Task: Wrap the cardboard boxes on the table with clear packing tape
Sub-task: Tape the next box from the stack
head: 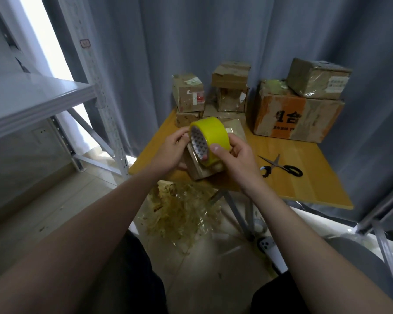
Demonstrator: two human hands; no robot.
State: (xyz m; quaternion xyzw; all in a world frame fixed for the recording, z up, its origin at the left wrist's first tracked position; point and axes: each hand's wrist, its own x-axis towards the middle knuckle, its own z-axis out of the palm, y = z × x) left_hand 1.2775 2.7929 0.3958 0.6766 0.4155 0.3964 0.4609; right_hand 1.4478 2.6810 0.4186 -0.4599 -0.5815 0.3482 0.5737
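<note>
My right hand (233, 152) grips a yellowish roll of packing tape (211, 132), thumb on its near rim, just above a small cardboard box (199, 169). My left hand (171, 151) holds that box from the left and below, fingertips reaching up to the roll's edge. The box hangs over the near edge of the wooden table (304, 177). Several taped cardboard boxes stand at the back: a small upright one (187, 92), a stacked pair (232, 87), and a large orange-printed one (297, 116) with another box (315, 78) on top.
Black-handled scissors (281, 167) lie on the table right of my hands. A heap of crumpled used tape (182, 211) lies on the floor under the table edge. A metal shelf (39, 103) stands at left. Grey curtains hang behind. A phone (270, 248) lies on the floor.
</note>
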